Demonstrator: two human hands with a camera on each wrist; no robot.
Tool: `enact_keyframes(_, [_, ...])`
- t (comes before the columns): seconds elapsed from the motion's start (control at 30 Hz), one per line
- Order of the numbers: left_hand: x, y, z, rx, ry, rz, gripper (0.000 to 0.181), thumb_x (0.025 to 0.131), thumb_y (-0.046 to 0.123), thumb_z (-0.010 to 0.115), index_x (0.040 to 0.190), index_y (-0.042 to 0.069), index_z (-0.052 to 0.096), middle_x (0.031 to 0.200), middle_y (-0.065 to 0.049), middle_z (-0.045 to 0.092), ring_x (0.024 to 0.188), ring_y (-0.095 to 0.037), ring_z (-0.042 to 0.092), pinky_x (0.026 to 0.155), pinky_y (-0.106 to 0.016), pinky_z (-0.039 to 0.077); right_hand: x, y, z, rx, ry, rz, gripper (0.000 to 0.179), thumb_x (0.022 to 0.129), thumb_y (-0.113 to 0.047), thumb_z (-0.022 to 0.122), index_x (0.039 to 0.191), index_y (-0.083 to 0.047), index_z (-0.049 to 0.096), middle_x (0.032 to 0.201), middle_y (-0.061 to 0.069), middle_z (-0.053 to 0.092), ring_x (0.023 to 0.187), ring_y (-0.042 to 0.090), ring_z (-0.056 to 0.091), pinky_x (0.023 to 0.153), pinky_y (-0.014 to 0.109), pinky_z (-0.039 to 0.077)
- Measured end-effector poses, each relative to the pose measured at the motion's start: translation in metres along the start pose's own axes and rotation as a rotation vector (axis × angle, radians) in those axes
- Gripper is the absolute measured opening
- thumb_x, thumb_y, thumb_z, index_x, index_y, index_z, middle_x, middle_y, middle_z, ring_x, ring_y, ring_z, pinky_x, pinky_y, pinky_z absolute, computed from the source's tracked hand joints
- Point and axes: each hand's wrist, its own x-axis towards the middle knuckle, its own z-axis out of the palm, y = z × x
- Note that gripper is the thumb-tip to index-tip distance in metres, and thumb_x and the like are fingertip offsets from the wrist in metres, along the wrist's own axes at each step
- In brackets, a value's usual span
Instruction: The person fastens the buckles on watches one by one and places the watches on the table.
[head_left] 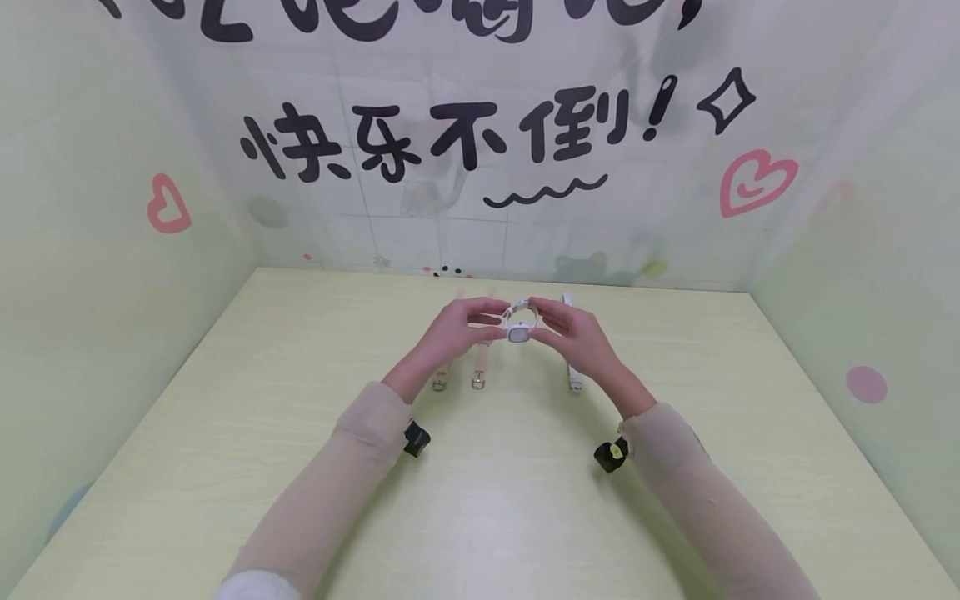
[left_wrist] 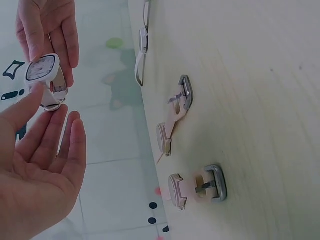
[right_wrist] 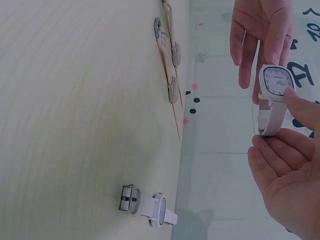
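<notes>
A white wristwatch (head_left: 519,333) with a rounded square face and its strap closed in a loop is held up above the table between both hands. My left hand (head_left: 467,323) pinches one side of it, thumb (left_wrist: 35,97) at the case and fingers by the strap. From the other side my right hand (head_left: 581,332) grips it the same way, its thumb (right_wrist: 295,100) on the edge of the dial. The dial (right_wrist: 278,80) has dark numerals and tilts toward me. In the right wrist view the strap (right_wrist: 274,120) hangs beneath the case, reaching the right fingertips.
Two pink-strapped watches (head_left: 481,367) (left_wrist: 177,191) lie on the table (head_left: 480,500) below the left hand, buckles toward me. Under the right hand lies another white watch (head_left: 575,379). Patterned walls (head_left: 435,225) enclose the table's back and sides. Black wrist cameras (head_left: 417,439) sit at both cuffs.
</notes>
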Motion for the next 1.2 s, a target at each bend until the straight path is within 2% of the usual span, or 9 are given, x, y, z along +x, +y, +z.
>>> enact_keyframes(0.27, [0.014,-0.008,0.003,0.083,-0.050,-0.011,0.044,0.091,0.017,0.072,0.134,0.012,0.061,0.137,-0.007,0.063,0.123,-0.025,0.063,0.097,-0.036,0.056,0.008,0.010,-0.002,-0.064,-0.070,0.073,0.054,0.095,-0.014,0.067,0.143,0.003,0.049,0.145,0.022,0.054,0.137,0.035,0.050,0.114,0.046,0.041])
enact_keyframes(0.53, [0.024,-0.013,0.009,0.133,-0.082,-0.040,0.043,0.091,0.016,0.072,0.132,0.009,0.062,0.134,-0.008,0.065,0.121,-0.025,0.063,0.103,-0.040,0.053,0.013,0.021,-0.002,-0.129,-0.122,0.123,0.052,0.096,-0.015,0.066,0.142,0.002,0.050,0.145,0.021,0.054,0.137,0.037,0.050,0.113,0.047,0.043])
enact_keyframes(0.87, [0.029,-0.021,0.021,0.197,-0.100,-0.107,0.042,0.088,0.016,0.075,0.127,0.008,0.064,0.127,-0.009,0.068,0.116,-0.024,0.064,0.104,-0.039,0.051,0.013,0.031,0.001,-0.173,-0.200,0.152,0.051,0.098,-0.013,0.062,0.143,0.005,0.047,0.147,0.024,0.051,0.136,0.041,0.048,0.114,0.049,0.041])
enact_keyframes(1.07, [0.031,-0.024,0.027,0.237,-0.119,-0.117,0.042,0.087,0.015,0.076,0.126,0.007,0.064,0.124,-0.010,0.068,0.115,-0.024,0.064,0.105,-0.039,0.049,0.013,0.035,0.003,-0.207,-0.223,0.169,0.051,0.098,-0.013,0.062,0.142,0.006,0.047,0.146,0.025,0.051,0.135,0.043,0.049,0.114,0.051,0.041])
enact_keyframes(1.2, [0.031,-0.023,0.031,0.288,-0.125,-0.117,0.042,0.087,0.013,0.076,0.126,0.006,0.064,0.123,-0.010,0.069,0.115,-0.024,0.063,0.106,-0.039,0.049,0.014,0.037,0.004,-0.251,-0.242,0.209,0.052,0.097,-0.015,0.063,0.143,0.005,0.047,0.146,0.024,0.051,0.135,0.042,0.049,0.114,0.051,0.041])
